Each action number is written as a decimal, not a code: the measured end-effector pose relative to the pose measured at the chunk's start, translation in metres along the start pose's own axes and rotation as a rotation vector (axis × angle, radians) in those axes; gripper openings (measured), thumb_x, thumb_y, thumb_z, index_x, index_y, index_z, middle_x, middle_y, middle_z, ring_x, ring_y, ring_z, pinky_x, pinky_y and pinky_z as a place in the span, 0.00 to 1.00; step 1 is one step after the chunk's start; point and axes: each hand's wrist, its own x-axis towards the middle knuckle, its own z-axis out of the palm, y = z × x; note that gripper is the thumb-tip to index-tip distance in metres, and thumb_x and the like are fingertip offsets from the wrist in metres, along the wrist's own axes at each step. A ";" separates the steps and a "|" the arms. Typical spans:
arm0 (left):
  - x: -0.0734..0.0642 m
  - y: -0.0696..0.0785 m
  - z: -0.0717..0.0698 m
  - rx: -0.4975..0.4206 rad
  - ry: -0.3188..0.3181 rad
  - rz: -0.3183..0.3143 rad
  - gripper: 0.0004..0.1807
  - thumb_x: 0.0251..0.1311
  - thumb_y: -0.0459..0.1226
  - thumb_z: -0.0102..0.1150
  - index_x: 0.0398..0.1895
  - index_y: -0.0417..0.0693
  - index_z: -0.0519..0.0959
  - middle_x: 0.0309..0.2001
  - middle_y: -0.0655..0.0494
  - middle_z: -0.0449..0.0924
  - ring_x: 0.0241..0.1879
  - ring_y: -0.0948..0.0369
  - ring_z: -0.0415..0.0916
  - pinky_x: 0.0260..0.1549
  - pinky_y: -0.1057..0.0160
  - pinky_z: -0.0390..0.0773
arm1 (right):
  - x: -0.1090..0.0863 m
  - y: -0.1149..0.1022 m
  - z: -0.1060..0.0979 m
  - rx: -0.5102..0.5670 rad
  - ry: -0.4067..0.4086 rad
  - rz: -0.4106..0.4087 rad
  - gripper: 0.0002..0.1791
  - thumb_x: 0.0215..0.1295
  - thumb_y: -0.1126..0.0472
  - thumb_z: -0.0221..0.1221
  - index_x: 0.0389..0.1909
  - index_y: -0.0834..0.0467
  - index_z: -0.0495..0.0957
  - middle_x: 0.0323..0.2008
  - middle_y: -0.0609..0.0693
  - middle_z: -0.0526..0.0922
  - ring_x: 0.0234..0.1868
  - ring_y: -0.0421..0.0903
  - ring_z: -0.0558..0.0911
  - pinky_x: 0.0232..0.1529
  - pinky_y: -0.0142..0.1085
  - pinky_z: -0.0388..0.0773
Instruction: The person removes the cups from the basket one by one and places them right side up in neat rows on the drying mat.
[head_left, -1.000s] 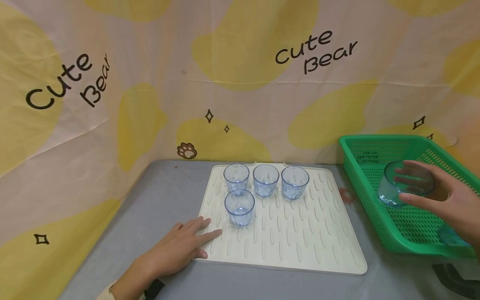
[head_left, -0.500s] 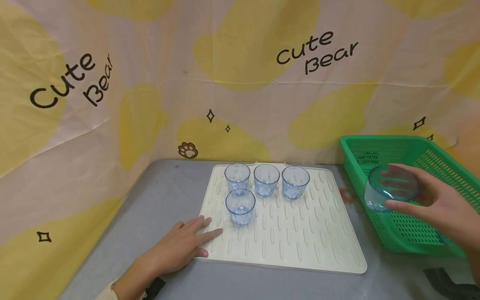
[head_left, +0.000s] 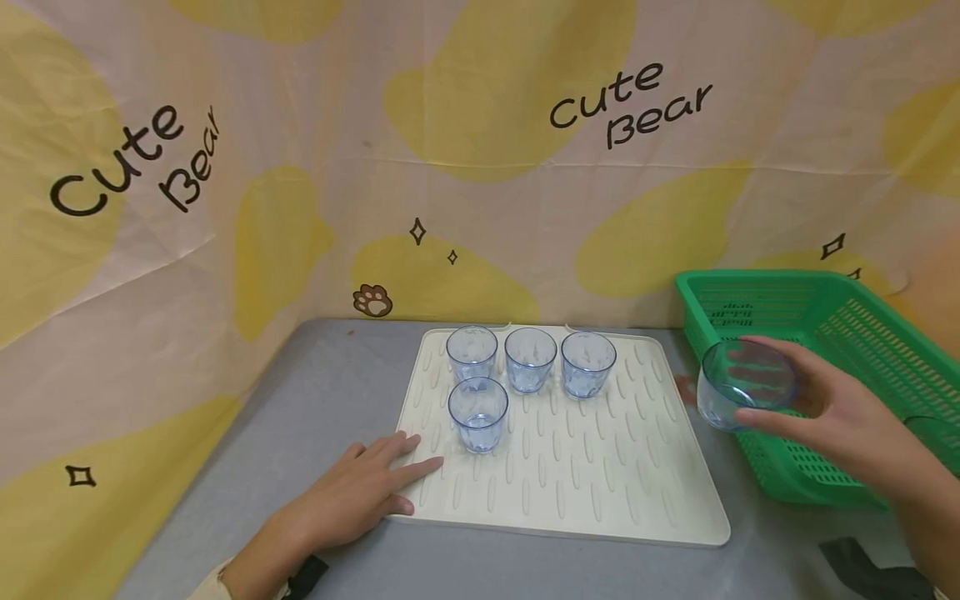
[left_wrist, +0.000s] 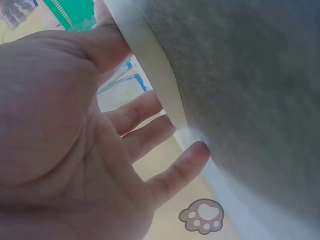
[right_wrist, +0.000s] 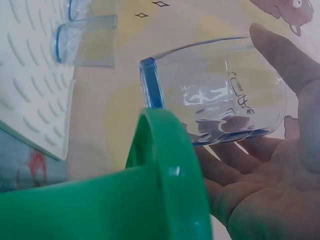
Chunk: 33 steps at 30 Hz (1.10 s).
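Observation:
My right hand (head_left: pixel 832 417) grips a clear bluish drinking glass (head_left: pixel 738 387), thumb on the near side and fingers behind, above the left rim of a green basket. In the right wrist view the glass (right_wrist: pixel 215 95) shows its thick blue base beyond the basket rim. My left hand (head_left: pixel 360 487) rests with straight fingers on the front left corner of a white ribbed drying mat (head_left: pixel 600 475). On the mat stand a back row of three matching glasses, the middle one (head_left: pixel 530 362) among them, and another glass (head_left: pixel 478 417) in front of the leftmost.
The green slotted basket (head_left: pixel 780 475) stands on the grey table (head_left: pixel 337 375) right of the mat. Another glass (head_left: pixel 933 437) sits inside it, partly hidden by my right forearm. A patterned cloth (head_left: pixel 480 108) hangs close behind and along the left side.
My right hand has carried the glass left, from over the inside of the basket to its left rim. The left hand and the standing glasses have stayed in place.

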 end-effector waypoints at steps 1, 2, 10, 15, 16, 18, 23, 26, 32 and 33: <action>0.000 0.000 0.000 -0.001 -0.002 -0.001 0.33 0.61 0.50 0.61 0.71 0.74 0.67 0.71 0.49 0.68 0.68 0.48 0.67 0.49 0.48 0.68 | 0.000 0.000 0.001 0.001 -0.003 0.000 0.44 0.59 0.73 0.66 0.74 0.53 0.60 0.61 0.33 0.75 0.52 0.26 0.79 0.45 0.18 0.75; 0.000 0.000 0.000 -0.002 -0.005 -0.002 0.33 0.61 0.50 0.61 0.71 0.74 0.67 0.71 0.49 0.68 0.68 0.48 0.67 0.49 0.48 0.68 | 0.000 0.000 0.002 0.001 -0.005 0.003 0.44 0.59 0.72 0.66 0.74 0.52 0.59 0.61 0.33 0.75 0.52 0.25 0.79 0.45 0.18 0.75; 0.000 0.000 -0.001 -0.014 -0.021 -0.009 0.32 0.62 0.50 0.61 0.71 0.74 0.67 0.71 0.49 0.67 0.68 0.48 0.67 0.50 0.47 0.68 | 0.001 0.000 0.007 -0.018 -0.009 0.031 0.44 0.60 0.69 0.67 0.74 0.53 0.58 0.60 0.33 0.74 0.51 0.25 0.78 0.43 0.18 0.75; -0.001 0.001 0.000 -0.017 -0.015 -0.011 0.32 0.62 0.50 0.61 0.71 0.74 0.67 0.71 0.49 0.67 0.68 0.48 0.67 0.50 0.47 0.68 | 0.002 -0.002 0.012 0.000 -0.021 0.020 0.43 0.59 0.69 0.68 0.73 0.53 0.59 0.59 0.35 0.75 0.51 0.27 0.80 0.43 0.20 0.77; -0.001 0.000 0.000 -0.016 -0.013 -0.010 0.32 0.62 0.50 0.61 0.71 0.74 0.67 0.71 0.49 0.67 0.68 0.48 0.67 0.50 0.47 0.68 | 0.002 -0.003 0.013 0.002 -0.025 0.020 0.43 0.59 0.69 0.68 0.73 0.53 0.59 0.59 0.36 0.75 0.51 0.27 0.80 0.43 0.21 0.77; -0.001 0.000 0.000 -0.014 -0.008 -0.012 0.33 0.62 0.50 0.61 0.71 0.74 0.67 0.71 0.49 0.67 0.68 0.48 0.67 0.50 0.47 0.68 | 0.003 -0.005 0.016 -0.011 -0.025 0.033 0.43 0.58 0.67 0.70 0.73 0.52 0.61 0.58 0.37 0.75 0.50 0.26 0.79 0.43 0.21 0.77; 0.002 0.000 0.001 -0.022 -0.016 -0.024 0.33 0.62 0.51 0.61 0.71 0.75 0.67 0.71 0.49 0.67 0.69 0.48 0.66 0.51 0.48 0.67 | 0.006 -0.011 0.024 -0.085 -0.026 0.100 0.44 0.56 0.57 0.73 0.72 0.47 0.63 0.59 0.42 0.73 0.51 0.21 0.73 0.41 0.22 0.75; 0.002 -0.001 0.002 -0.027 -0.022 -0.031 0.33 0.61 0.51 0.61 0.71 0.76 0.66 0.71 0.49 0.67 0.69 0.48 0.66 0.52 0.47 0.67 | 0.008 -0.018 0.032 -0.089 -0.050 0.121 0.44 0.56 0.54 0.73 0.72 0.46 0.63 0.61 0.48 0.72 0.54 0.31 0.76 0.42 0.25 0.77; 0.002 -0.001 0.001 -0.030 -0.029 -0.029 0.33 0.61 0.51 0.61 0.71 0.76 0.66 0.71 0.49 0.67 0.68 0.48 0.66 0.51 0.48 0.67 | 0.015 -0.036 0.054 -0.044 -0.105 0.107 0.44 0.55 0.51 0.73 0.71 0.47 0.63 0.63 0.55 0.74 0.60 0.61 0.78 0.43 0.27 0.78; 0.002 -0.001 0.001 -0.035 -0.030 -0.030 0.33 0.62 0.51 0.61 0.71 0.76 0.66 0.71 0.49 0.67 0.69 0.48 0.66 0.51 0.48 0.66 | 0.016 -0.039 0.057 -0.037 -0.113 0.105 0.44 0.54 0.50 0.73 0.71 0.47 0.63 0.62 0.54 0.74 0.60 0.61 0.78 0.44 0.28 0.78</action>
